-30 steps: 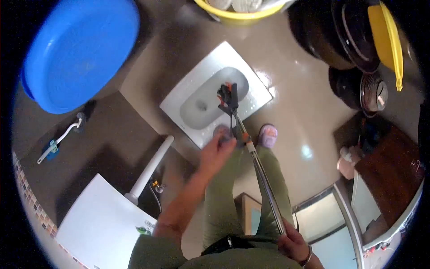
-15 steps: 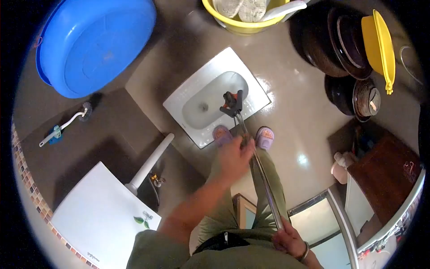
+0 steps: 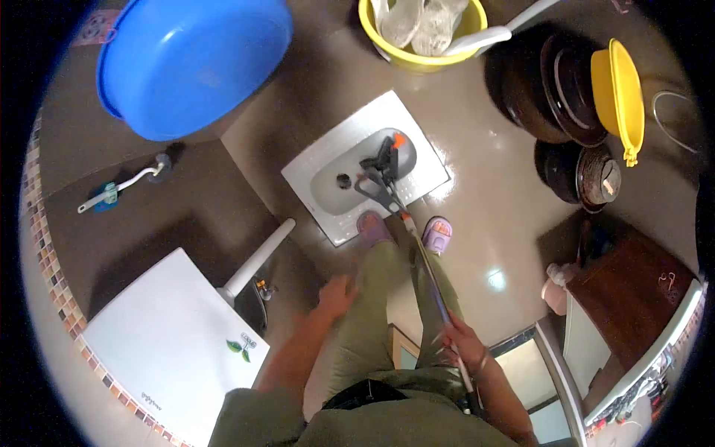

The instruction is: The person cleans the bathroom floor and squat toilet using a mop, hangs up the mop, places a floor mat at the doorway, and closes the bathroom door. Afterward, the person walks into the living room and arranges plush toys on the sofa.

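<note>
My right hand [image 3: 463, 344] is wrapped round a long metal pole [image 3: 430, 277] near its upper end. At the pole's far end a dark mop head with orange parts [image 3: 383, 165] hangs over the basin of a white squat toilet [image 3: 328, 216]. My left hand [image 3: 337, 296] is off the pole, beside my left thigh; its fingers are blurred, so their pose is unclear. My feet, in lilac slippers [image 3: 438, 237], stand at the toilet's near edge.
A blue tub [image 3: 201, 67] leans at the upper left, near a toilet brush [image 3: 134, 180] on the wall. A white cistern [image 3: 171, 343] and pipe [image 3: 257, 257] are at left. A yellow basin [image 3: 424, 63] holds pale items. Dark pots [image 3: 573, 97] and a brown-topped cabinet [image 3: 633, 298] stand at right.
My left hand has left the pole and moved down to the left. My right hand now sits higher in view along the pole. The mop head has turned and shifted over the basin.
</note>
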Available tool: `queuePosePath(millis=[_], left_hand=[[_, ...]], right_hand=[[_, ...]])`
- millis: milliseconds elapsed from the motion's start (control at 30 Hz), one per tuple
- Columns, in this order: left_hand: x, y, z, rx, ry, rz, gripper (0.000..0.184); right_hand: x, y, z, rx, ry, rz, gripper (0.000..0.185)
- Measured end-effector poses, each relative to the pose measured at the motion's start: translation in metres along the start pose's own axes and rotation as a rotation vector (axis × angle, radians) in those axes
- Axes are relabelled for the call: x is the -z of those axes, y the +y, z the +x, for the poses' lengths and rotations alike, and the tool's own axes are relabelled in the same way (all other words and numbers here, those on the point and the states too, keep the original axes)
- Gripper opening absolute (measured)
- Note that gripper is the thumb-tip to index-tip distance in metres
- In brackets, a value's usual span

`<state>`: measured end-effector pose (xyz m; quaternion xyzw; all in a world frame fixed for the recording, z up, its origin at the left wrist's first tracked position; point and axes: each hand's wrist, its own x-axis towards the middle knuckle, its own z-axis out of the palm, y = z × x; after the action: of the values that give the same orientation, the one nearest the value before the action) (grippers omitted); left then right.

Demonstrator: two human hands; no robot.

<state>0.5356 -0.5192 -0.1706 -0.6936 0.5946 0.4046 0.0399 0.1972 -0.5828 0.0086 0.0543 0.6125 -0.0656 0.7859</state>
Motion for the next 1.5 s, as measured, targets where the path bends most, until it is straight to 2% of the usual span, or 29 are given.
queuePosePath(millis=[33, 133, 167, 200, 233, 300, 367, 400, 467, 533, 567, 633, 700, 767, 800, 867, 933, 1000, 1067, 1100, 1133, 1167, 1200, 1267, 1333, 1400, 1433, 1467, 1500], left_hand=[[0.055, 0.033, -0.021, 0.238, -0.397, -0.05, 0.042], [0.063, 0.001, -0.103, 0.281, -0.474, -0.046, 0.044], [0.055, -0.014, -0.123, 0.326, -0.551, -0.034, 0.049], [0.054, -0.021, -0.126, 0.359, -0.606, -0.021, 0.055], [0.059, -0.016, -0.119, 0.352, -0.583, -0.02, 0.055], [0.07, 0.01, -0.107, 0.376, -0.369, -0.056, 0.048], [0.124, 0.07, -0.086, 0.257, 0.005, -0.43, 0.037], [0.142, 0.085, -0.084, 0.251, 0.014, -0.435, 0.037], [0.168, 0.103, -0.078, 0.204, 0.123, -0.739, 0.035], [0.178, 0.102, -0.09, 0.188, 0.149, -0.759, 0.036], [0.183, 0.098, -0.101, 0.182, 0.146, -0.768, 0.036], [0.179, 0.087, -0.118, 0.219, 0.118, -0.686, 0.036], [0.175, 0.085, -0.125, 0.247, 0.099, -0.619, 0.036], [0.177, 0.092, -0.133, 0.163, -0.04, -0.357, 0.038], [0.177, 0.095, -0.134, 0.159, -0.026, -0.37, 0.038], [0.184, 0.098, -0.132, -0.122, 0.056, -0.198, 0.041], [0.214, 0.118, -0.128, -0.106, 0.105, -0.322, 0.043], [0.232, 0.124, -0.121, -0.094, 0.128, -0.454, 0.044], [0.23, 0.114, -0.098, 0.003, -0.077, -0.637, 0.059], [0.22, 0.106, -0.081, -0.013, -0.072, -0.652, 0.059], [0.207, 0.098, -0.061, -0.006, -0.084, -0.624, 0.068], [0.199, 0.097, -0.047, 0.003, -0.1, -0.596, 0.077], [0.203, 0.103, -0.04, -0.011, -0.1, -0.611, 0.077], [0.213, 0.13, -0.026, 0.066, -0.108, -0.593, 0.091], [0.216, 0.151, -0.006, 0.096, -0.153, -0.659, 0.097], [0.19, 0.156, 0.036, 0.052, -0.116, -0.534, 0.101], [0.198, 0.169, 0.038, 0.092, -0.057, -0.326, 0.101], [0.207, 0.174, 0.037, 0.08, -0.064, -0.326, 0.101], [0.222, 0.179, 0.036, 0.1, -0.114, -0.315, 0.1]], right_hand=[[0.012, 0.001, -0.014, 0.004, -0.019, -0.087, 0.038], [0.023, 0.018, 0.003, 0.039, 0.021, -0.157, 0.039], [-0.012, -0.012, 0.004, -0.025, 0.038, -0.274, 0.027], [-0.034, -0.011, 0.027, -0.061, 0.037, -0.24, 0.021], [-0.052, -0.008, 0.053, -0.089, 0.035, -0.214, 0.018], [-0.088, -0.002, 0.052, -0.024, -0.071, -0.219, 0.021], [-0.056, 0.002, 0.062, -0.042, -0.064, -0.217, 0.019], [-0.032, 0.001, 0.058, -0.071, -0.055, -0.202, 0.016], [-0.005, -0.021, 0.014, -0.032, -0.051, -0.206, 0.019], [-0.005, -0.026, -0.024, 0.018, -0.013, -0.283, 0.033], [-0.013, -0.023, -0.02, 0.015, -0.023, -0.287, 0.033], [-0.038, -0.023, 0.002, 0.123, -0.043, -0.575, 0.041], [-0.079, -0.026, 0.035, 0.122, -0.05, -0.432, 0.036], [-0.109, -0.031, 0.064, 0.308, -0.069, -0.711, 0.025], [-0.108, -0.043, 0.071, 0.317, -0.065, -0.728, 0.025], [-0.101, -0.07, 0.071, 0.449, -0.244, -1.111, 0.014], [-0.104, -0.099, -0.013, 0.25, -0.259, -0.704, 0.012], [-0.089, -0.115, -0.096, 0.08, -0.35, -0.577, 0.012], [-0.087, -0.115, -0.185, -0.017, -0.343, -0.463, 0.032], [-0.083, -0.109, -0.221, -0.018, -0.287, -0.483, 0.045], [-0.08, -0.101, -0.254, -0.021, -0.23, -0.506, 0.06], [-0.078, -0.092, -0.284, -0.052, -0.255, -0.486, 0.066], [-0.078, -0.082, -0.313, -0.082, -0.281, -0.461, 0.072], [-0.093, -0.058, -0.371, -0.028, -0.197, -0.435, 0.073], [-0.094, -0.037, -0.409, -0.065, -0.212, -0.341, 0.073], [-0.104, -0.018, -0.439, -0.089, -0.263, -0.183, 0.072], [-0.106, -0.006, -0.446, -0.034, -0.303, -0.114, 0.071], [-0.111, 0.004, -0.453, 0.023, -0.339, -0.041, 0.07], [-0.122, 0.009, -0.465, 0.024, -0.21, -0.057, 0.069]])
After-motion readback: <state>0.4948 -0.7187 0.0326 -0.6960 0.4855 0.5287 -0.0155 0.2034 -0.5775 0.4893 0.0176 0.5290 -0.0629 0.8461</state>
